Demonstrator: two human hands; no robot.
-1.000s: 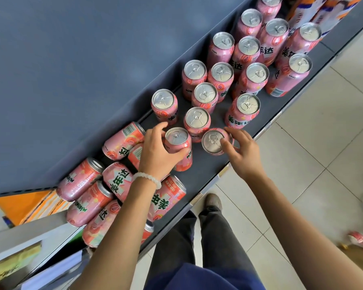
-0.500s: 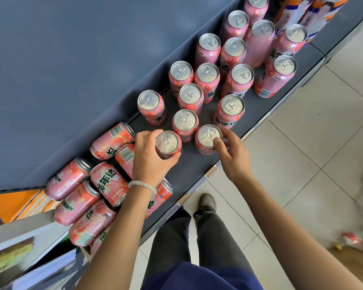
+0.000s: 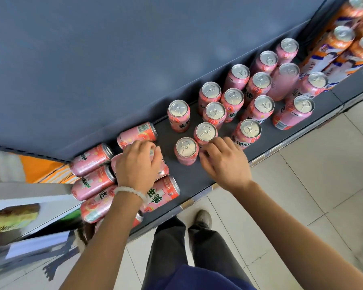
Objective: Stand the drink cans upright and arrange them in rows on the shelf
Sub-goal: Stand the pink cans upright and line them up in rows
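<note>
Pink drink cans fill a dark grey shelf (image 3: 189,185). Several stand upright in rows toward the right, such as one (image 3: 205,131) and another (image 3: 249,129). One upright can (image 3: 186,150) stands free between my hands. Several more lie on their sides at the left, among them one at the back (image 3: 137,132) and one at the front (image 3: 164,193). My left hand (image 3: 137,164) reaches down onto this pile, fingers curled over a lying can (image 3: 162,167). My right hand (image 3: 224,164) curls from above over an upright front-row can that it almost wholly hides.
Orange and white cans (image 3: 342,38) stand at the shelf's far right. An upper grey shelf board (image 3: 92,59) overhangs the back. Packaged goods (image 3: 13,216) sit on a lower shelf at left. Tiled floor (image 3: 302,185) and my legs are below the shelf edge.
My left hand let go of the can it had stood upright and moved left onto the lying cans. My right hand stays on the front-row can. The view shifted left.
</note>
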